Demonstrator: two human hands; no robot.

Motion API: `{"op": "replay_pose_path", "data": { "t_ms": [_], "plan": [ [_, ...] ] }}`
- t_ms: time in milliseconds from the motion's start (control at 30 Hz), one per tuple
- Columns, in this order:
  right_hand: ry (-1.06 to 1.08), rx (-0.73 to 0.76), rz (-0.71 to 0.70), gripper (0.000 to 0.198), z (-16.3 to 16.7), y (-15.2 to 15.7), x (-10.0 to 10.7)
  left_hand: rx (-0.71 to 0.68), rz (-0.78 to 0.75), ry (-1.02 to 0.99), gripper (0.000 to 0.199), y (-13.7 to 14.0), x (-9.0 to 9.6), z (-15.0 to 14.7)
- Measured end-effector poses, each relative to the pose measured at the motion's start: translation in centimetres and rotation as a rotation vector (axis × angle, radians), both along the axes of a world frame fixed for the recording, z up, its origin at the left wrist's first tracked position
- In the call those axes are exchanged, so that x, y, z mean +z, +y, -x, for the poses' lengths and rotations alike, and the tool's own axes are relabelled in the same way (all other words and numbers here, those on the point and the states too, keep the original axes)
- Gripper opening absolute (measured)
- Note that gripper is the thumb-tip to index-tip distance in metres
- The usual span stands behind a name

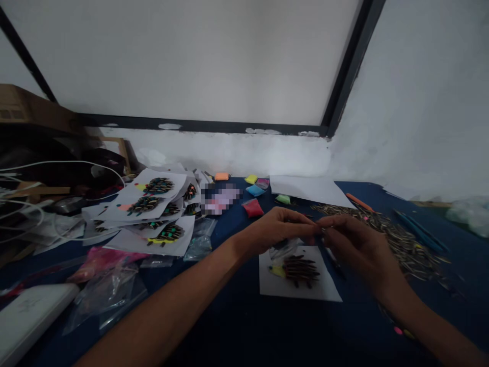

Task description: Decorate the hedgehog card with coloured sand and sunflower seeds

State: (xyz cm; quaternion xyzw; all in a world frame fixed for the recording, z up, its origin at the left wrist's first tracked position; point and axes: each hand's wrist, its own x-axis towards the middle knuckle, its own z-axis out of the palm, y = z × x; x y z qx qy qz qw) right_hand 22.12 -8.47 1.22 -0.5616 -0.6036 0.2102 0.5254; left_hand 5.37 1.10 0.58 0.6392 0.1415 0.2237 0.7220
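The left hand (284, 227) and right hand (353, 244) meet at their fingertips above a white sheet (271, 288) on the blue table (237, 321). Both have their fingers drawn in close, nearly closed at the tips — whether they have hold of anything small, I cannot tell. The sheet lies just below them, bearing a hedgehog (301, 271) made of dark seeds with a yellow face. A crumpled clear bag (284, 251) shows under the left hand, over the sheet's far edge. Loose striped seeds (410, 247) spread beside the right hand. Beyond the left hand sits a red packet (252, 208); more finished pictures (168, 234) lie stacked at left.
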Motion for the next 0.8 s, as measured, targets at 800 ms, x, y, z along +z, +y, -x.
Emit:
{"op": "replay_pose_path", "data": {
  "t_ms": [800],
  "plan": [
    [-0.24,-0.099,-0.03,0.043,-0.7,0.5,-1.1,-0.006,0.026,0.154,0.05,-0.6,0.2,-0.3]
  ]
}}
